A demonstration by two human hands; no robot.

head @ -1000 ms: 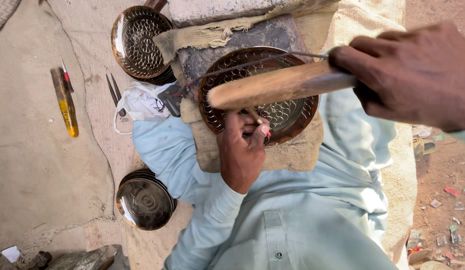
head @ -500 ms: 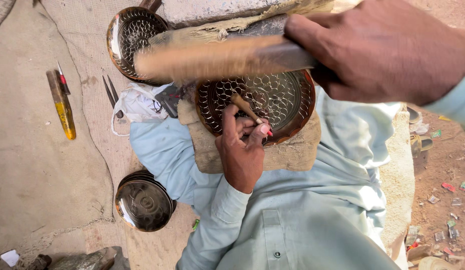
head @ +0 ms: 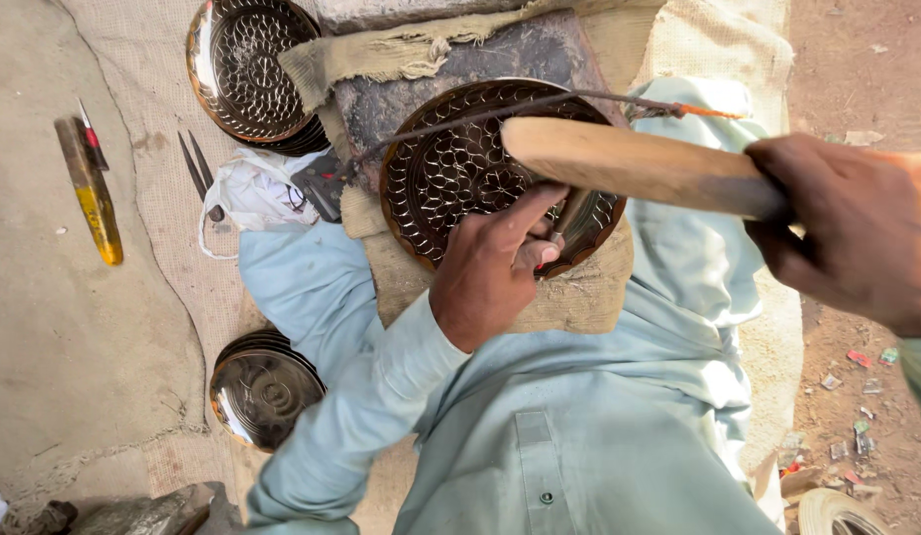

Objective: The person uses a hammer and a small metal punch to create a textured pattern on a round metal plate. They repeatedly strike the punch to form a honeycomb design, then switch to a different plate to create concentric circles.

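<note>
From the head camera, looking down, the left hand (head: 492, 266) is curled nearly closed, its thumb and fingers pinching a thin metal punch (head: 571, 213) whose tip rests on the patterned metal plate (head: 450, 168). The plate lies just ahead of that hand on a folded burlap pad (head: 579, 297) over the person's lap, and the hand's fingertips overlap the plate's near rim. The right hand (head: 857, 233) is wrapped tight in a full fist around a wooden mallet (head: 634, 163), held above the plate so its blunt end sits just over the punch. Left of the left hand lie a crumpled white cloth (head: 257, 193) and dark shears (head: 201, 176); further left a yellow-handled tool (head: 92, 193). Beyond, a stack of patterned plates (head: 247, 69); nearer the elbow, a stack of plain plates (head: 264, 388).
</note>
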